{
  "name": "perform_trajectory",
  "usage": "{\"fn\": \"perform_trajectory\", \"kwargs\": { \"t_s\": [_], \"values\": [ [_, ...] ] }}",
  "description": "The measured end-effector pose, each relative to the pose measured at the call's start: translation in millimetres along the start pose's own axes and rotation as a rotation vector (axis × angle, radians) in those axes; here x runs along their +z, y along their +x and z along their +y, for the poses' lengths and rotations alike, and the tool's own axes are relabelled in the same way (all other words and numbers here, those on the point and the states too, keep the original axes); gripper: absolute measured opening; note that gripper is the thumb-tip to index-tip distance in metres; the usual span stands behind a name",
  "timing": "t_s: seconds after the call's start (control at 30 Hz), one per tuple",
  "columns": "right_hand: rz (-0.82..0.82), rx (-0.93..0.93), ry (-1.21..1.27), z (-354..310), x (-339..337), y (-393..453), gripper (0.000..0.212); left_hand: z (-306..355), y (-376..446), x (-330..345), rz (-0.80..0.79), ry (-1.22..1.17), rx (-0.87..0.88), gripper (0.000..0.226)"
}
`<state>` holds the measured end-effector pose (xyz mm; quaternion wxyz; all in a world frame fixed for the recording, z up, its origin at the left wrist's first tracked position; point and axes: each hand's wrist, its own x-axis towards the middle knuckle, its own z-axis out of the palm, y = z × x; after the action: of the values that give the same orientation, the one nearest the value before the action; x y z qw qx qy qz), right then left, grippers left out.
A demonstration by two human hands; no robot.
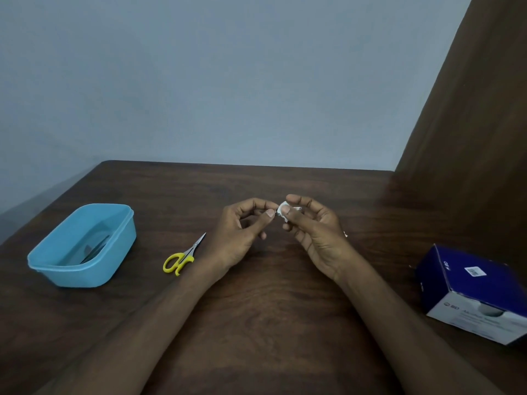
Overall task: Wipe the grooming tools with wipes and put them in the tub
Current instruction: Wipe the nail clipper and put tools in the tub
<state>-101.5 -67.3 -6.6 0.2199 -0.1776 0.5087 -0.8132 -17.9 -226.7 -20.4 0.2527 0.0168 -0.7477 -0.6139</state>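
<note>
Above the middle of the dark wooden table, my left hand point(245, 229) pinches one end of a small metal grooming tool point(276, 214), most of it hidden. My right hand point(310, 226) pinches a white wipe point(283, 210) wrapped round that tool, thumb and forefinger closed on it. A blue plastic tub point(82, 276) stands at the left with a dark metal tool point(95, 248) lying inside. Small scissors with yellow handles point(182, 259) lie on the table between the tub and my left wrist, blades pointing away to the right.
A dark blue and white box of alcohol swabs point(473, 292) lies on its side at the right edge. A brown wooden panel point(470, 124) rises at the table's back right. A grey wall stands behind the table's far edge.
</note>
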Motion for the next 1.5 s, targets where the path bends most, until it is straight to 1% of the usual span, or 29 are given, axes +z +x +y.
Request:
{"fn": "perform_trajectory", "kwargs": {
  "t_s": [0.1, 0.2, 0.3, 0.47, 0.53, 0.6, 0.7, 0.77, 0.87, 0.93, 1.0, 1.1, 1.17, 1.27, 1.33, 1.4, 1.5],
  "values": [
    [0.024, 0.003, -0.013, -1, 2, 0, 0.017, 2, 1, 1, 0.015, -0.003, -0.003, 0.01],
    [0.074, -0.016, 0.011, -1, 0, 2, 0.013, 1, 1, 3, 0.004, -0.018, -0.031, 0.01],
    [0.077, -0.03, -0.018, 1, 0, 2, 0.018, 0, 1, 2, 0.008, -0.006, -0.046, 0.011],
    [0.028, -0.075, -0.14, 2, 1, 1, 0.035, -1, 0, 0, 0.006, 0.026, -0.019, 0.011],
    [0.032, -0.075, -0.144, 2, 1, 0, 0.033, -2, 0, 0, 0.002, 0.018, -0.008, 0.011],
    [0.075, -0.059, -0.115, 0, 1, 1, 0.024, -2, 1, 1, 0.011, 0.009, 0.017, 0.012],
    [0.11, -0.049, -0.08, -1, 0, 4, 0.018, 0, -1, 2, 0.064, 0.135, 0.091, 0.011],
    [0.107, -0.047, -0.077, 0, 0, 4, 0.023, 3, -5, 2, 0.107, 0.306, 0.177, 0.011],
    [0.065, -0.062, -0.158, 2, -1, 2, 0.035, 7, -10, 1, 0.143, 0.496, 0.318, 0.012],
    [0.04, -0.051, -0.193, 2, 0, 1, 0.037, 7, -10, 0, 0.176, 0.583, 0.353, 0.013],
    [0.065, -0.034, -0.189, 1, 0, 2, 0.032, 8, -10, 1, 0.19, 0.616, 0.362, 0.012],
    [0.138, -0.023, -0.145, 1, -1, 4, 0.015, 8, -11, 2, 0.169, 0.604, 0.379, 0.01],
    [0.147, -0.026, -0.149, 2, -2, 4, 0.01, 7, -10, 3, 0.158, 0.577, 0.359, 0.01],
    [0.149, -0.053, -0.173, 2, -3, 3, 0.007, 6, -7, 3, 0.131, 0.461, 0.257, 0.008],
    [0.181, -0.092, -0.17, 2, -4, 4, 0.006, 6, -6, 3, 0.114, 0.375, 0.177, 0.009],
    [0.201, -0.119, -0.147, 2, -4, 4, 0.005, 6, -6, 3, 0.089, 0.328, 0.138, 0.009],
    [0.187, -0.147, -0.112, 2, -5, 4, 0.007, 4, -5, 3, 0.076, 0.273, 0.099, 0.009]
  ]
}}
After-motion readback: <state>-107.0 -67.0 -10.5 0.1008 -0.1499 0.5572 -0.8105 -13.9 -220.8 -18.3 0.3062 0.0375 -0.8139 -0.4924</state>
